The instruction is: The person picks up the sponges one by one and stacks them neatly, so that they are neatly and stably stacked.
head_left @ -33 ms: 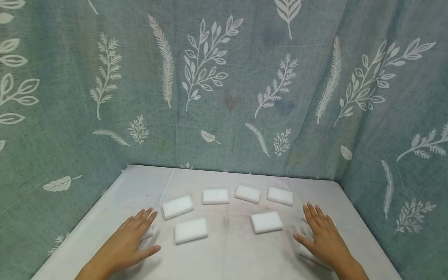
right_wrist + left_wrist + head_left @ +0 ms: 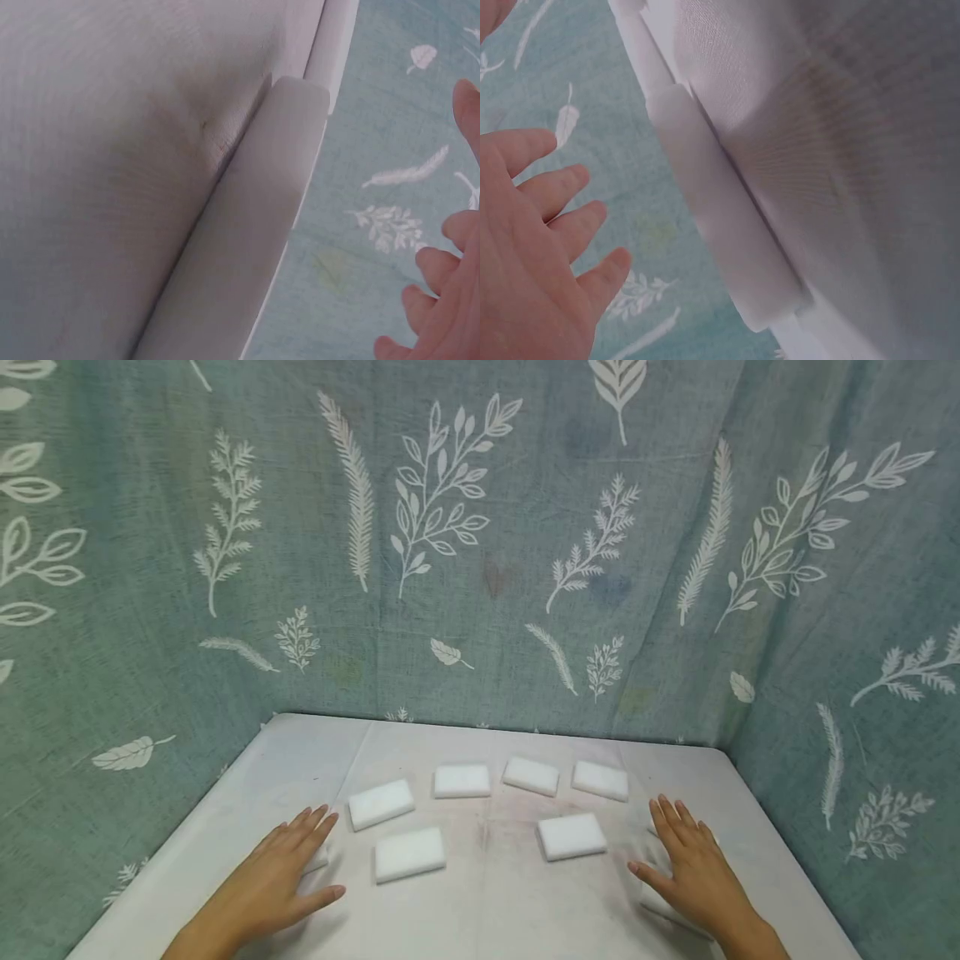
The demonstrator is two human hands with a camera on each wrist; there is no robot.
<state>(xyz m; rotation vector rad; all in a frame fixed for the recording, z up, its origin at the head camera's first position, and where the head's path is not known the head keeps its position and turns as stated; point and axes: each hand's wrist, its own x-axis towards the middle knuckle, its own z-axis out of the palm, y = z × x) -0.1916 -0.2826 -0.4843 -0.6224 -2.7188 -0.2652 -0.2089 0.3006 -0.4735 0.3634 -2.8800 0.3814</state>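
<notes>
My left hand [image 2: 272, 887] is spread, palm down, over the left part of the table, partly covering a white block [image 2: 318, 860]. On the right my other hand [image 2: 693, 875] hovers with straight fingers above white blocks [image 2: 660, 903] that it mostly hides; how many is unclear. In the left wrist view the palm [image 2: 525, 255] stands apart from a white block [image 2: 720, 210]. The right wrist view likewise has a gap between the fingers [image 2: 439, 277] and a white block [image 2: 247, 210]. Neither hand holds anything.
Between the hands lie several white blocks: two nearer ones [image 2: 409, 855] [image 2: 572, 837] and a curved row behind, from the left block [image 2: 381, 804] to the right block [image 2: 601, 780]. A green leaf-patterned cloth [image 2: 480, 652] rises beyond the white table [image 2: 495, 910].
</notes>
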